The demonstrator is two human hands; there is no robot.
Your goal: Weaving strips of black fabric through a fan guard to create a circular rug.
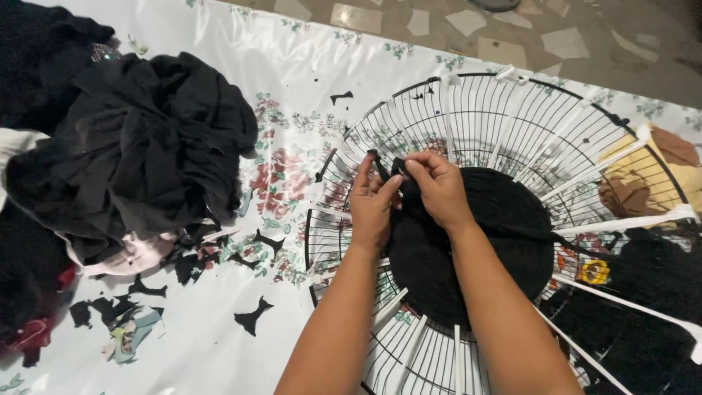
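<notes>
Two hands, left hand (pixel 371 205) and right hand (pixel 437 183), pinch a black strip (pixel 384 167) on the fan grill (pixel 512 117); best pull it tight near the black mat (pixel 475 241).

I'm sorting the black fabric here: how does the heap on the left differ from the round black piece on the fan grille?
The heap is loose and crumpled, piled on the floral sheet; the round piece is a flat, tight disc on the wire grille. No hand touches the heap; the left hand and right hand pinch a strip at the disc's edge. Both are black cloth.
</notes>
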